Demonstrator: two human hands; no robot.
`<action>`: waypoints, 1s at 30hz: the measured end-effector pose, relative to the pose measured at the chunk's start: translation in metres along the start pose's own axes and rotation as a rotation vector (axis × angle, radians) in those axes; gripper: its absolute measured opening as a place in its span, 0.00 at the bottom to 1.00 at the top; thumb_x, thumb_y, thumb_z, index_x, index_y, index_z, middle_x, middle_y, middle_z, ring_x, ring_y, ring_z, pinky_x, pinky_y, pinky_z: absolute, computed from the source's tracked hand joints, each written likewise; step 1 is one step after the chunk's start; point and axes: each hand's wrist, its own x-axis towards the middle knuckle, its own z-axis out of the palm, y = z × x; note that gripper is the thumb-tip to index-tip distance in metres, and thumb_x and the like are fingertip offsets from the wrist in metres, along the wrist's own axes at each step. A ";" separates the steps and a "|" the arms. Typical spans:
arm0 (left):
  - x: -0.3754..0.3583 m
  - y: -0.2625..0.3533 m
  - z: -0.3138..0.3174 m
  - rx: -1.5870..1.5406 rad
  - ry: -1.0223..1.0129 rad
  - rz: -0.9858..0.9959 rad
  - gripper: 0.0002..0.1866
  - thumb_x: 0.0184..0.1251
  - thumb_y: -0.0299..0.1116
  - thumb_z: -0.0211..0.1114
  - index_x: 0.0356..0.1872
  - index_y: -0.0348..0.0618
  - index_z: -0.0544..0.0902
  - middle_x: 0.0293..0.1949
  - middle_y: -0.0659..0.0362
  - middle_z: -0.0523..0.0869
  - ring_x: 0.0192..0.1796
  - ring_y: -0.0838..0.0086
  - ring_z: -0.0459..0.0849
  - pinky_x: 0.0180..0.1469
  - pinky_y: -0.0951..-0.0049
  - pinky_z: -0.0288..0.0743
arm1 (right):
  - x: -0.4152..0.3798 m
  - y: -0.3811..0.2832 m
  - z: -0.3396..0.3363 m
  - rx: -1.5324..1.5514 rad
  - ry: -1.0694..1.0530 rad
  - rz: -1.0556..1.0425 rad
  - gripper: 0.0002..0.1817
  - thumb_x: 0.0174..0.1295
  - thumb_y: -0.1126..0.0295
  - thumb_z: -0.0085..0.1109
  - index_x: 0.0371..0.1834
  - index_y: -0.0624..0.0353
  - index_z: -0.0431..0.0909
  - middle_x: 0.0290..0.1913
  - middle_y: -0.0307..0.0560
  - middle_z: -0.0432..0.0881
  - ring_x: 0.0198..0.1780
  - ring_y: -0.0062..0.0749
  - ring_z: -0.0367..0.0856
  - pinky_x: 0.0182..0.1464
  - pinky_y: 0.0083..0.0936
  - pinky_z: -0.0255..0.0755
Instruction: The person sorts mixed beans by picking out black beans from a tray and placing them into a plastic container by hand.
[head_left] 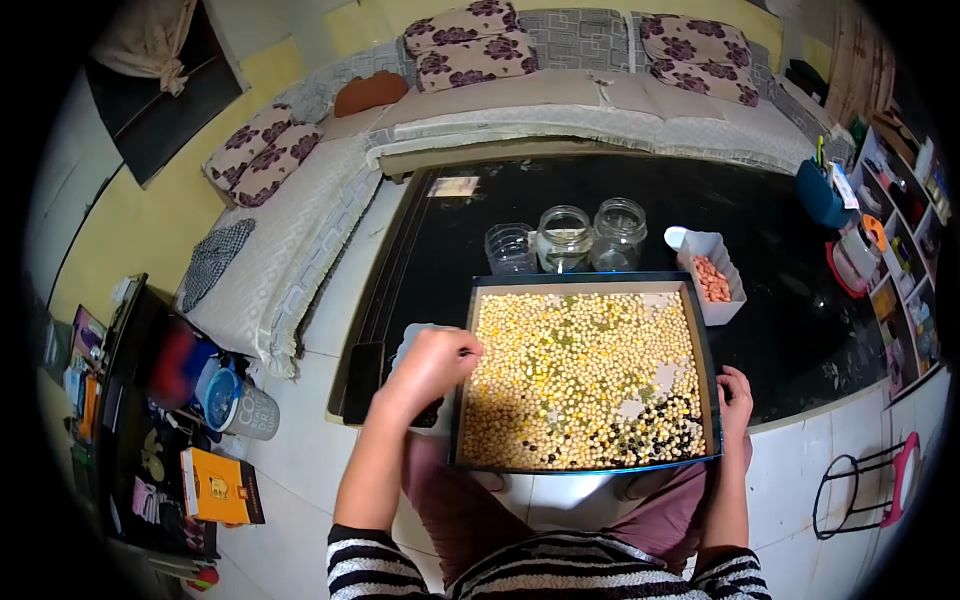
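A shallow box (462,425) with dark outer sides and a tan inside stands at the table's near edge. Spread in it are pale yellow soybeans (510,420), yellow corn kernels (541,378), small green beans (575,345) and black beans (655,432), mixed together. My left hand (432,362) is above the box's left rim, fingertips pinched together; a small dark spot shows at them, too small to name. My right hand (736,402) has its fingers curled against the box's right side.
Behind the box stand two glass jars (565,240) and a clear faceted container (511,249). A translucent tub (730,300) holds reddish peanuts (711,280). Partly hidden behind my left hand is a pale container (408,342). A stool (868,485) stands right; a sofa (520,105) lines the back.
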 end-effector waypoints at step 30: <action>0.048 0.080 0.171 -0.234 -0.506 0.436 0.07 0.49 0.26 0.60 0.30 0.38 0.82 0.28 0.51 0.83 0.31 0.61 0.83 0.38 0.67 0.76 | -0.001 -0.016 -0.003 -0.019 0.020 0.051 0.06 0.49 0.76 0.55 0.30 0.60 0.79 0.46 0.47 0.79 0.48 0.42 0.76 0.51 0.31 0.70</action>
